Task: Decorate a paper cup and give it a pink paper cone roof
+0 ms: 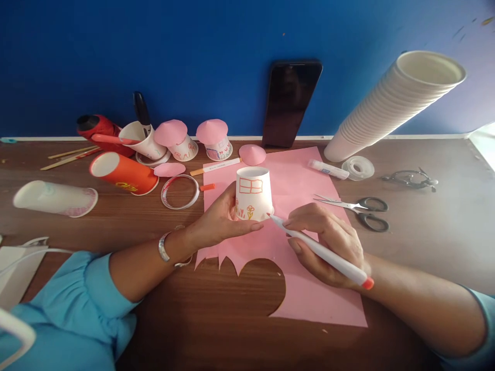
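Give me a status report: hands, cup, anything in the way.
Left hand holding white cup, window drawn on it. Right hand holding marker, tip beside cup's lower edge. Nothing visible between tip and cup.

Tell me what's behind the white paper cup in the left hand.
A pink paper cone and pink sheet show beyond the cup. Fingers of the left hand go behind it; their tips and anything directly behind are covered.

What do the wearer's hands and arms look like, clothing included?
Left hand and right hand: no gloves. Light-blue sleeves on both arms; the left sleeve is gathered into a wide band, the right sleeve mostly out of frame. Silver-coloured bracelet on the left wrist; none visible on the right.
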`<control>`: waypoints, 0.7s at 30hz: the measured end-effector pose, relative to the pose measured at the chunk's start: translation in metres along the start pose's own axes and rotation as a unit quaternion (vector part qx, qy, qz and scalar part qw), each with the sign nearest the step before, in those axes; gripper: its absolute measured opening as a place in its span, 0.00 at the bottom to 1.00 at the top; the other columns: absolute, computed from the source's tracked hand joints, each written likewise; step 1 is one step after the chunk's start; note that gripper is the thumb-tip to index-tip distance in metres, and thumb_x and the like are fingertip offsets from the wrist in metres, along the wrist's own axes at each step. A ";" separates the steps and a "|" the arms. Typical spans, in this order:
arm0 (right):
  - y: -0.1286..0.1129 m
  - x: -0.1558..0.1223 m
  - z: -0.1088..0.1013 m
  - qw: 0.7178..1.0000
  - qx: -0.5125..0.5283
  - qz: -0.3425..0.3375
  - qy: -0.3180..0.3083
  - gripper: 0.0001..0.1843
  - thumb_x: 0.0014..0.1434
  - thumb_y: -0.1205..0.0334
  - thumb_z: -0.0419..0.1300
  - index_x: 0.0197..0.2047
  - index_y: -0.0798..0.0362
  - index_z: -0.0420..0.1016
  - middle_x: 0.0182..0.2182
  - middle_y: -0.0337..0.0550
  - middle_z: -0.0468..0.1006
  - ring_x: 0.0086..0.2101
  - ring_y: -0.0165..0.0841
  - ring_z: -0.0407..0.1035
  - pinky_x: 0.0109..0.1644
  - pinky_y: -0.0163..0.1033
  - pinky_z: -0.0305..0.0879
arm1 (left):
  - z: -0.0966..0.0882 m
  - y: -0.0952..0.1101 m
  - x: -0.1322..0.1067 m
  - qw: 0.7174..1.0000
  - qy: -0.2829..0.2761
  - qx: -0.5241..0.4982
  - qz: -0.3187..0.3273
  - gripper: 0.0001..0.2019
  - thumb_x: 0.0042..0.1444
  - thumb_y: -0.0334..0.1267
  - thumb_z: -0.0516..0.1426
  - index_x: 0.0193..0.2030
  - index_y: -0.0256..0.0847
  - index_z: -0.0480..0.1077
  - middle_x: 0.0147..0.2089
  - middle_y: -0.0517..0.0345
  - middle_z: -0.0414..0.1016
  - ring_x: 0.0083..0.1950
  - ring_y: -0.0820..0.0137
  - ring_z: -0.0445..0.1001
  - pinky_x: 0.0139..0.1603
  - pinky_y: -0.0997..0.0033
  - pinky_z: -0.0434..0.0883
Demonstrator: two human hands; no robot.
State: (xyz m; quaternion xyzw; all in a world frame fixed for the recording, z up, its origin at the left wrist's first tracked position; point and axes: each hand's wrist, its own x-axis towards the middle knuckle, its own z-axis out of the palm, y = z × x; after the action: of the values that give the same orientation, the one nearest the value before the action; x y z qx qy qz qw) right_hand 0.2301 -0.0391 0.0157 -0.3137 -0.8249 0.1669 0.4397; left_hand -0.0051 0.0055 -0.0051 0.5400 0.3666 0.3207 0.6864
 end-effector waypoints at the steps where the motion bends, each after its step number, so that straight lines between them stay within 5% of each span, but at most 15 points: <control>1: 0.000 0.000 0.000 1.000 0.000 0.002 -0.001 0.14 0.65 0.71 0.57 0.52 0.49 0.70 0.34 0.45 0.78 0.32 0.38 0.77 0.30 0.43 0.78 | 0.000 0.000 0.000 1.000 -0.003 -0.003 -0.003 0.31 0.50 0.40 0.73 0.58 0.43 0.67 0.55 0.48 0.78 0.57 0.55 0.76 0.57 0.52 0.74; 21: -0.001 0.000 0.001 1.000 0.001 -0.003 -0.001 0.13 0.64 0.72 0.59 0.50 0.51 0.70 0.34 0.45 0.80 0.35 0.36 0.78 0.33 0.39 0.76 | -0.001 -0.001 -0.001 1.000 -0.005 -0.010 -0.016 0.30 0.51 0.41 0.72 0.58 0.42 0.67 0.54 0.47 0.78 0.55 0.55 0.78 0.57 0.51 0.74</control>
State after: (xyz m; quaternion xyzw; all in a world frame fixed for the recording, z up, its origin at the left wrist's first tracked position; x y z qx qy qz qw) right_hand 0.2289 -0.0399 0.0151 -0.3104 -0.8261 0.1671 0.4396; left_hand -0.0062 0.0051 -0.0061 0.5286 0.3689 0.3108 0.6985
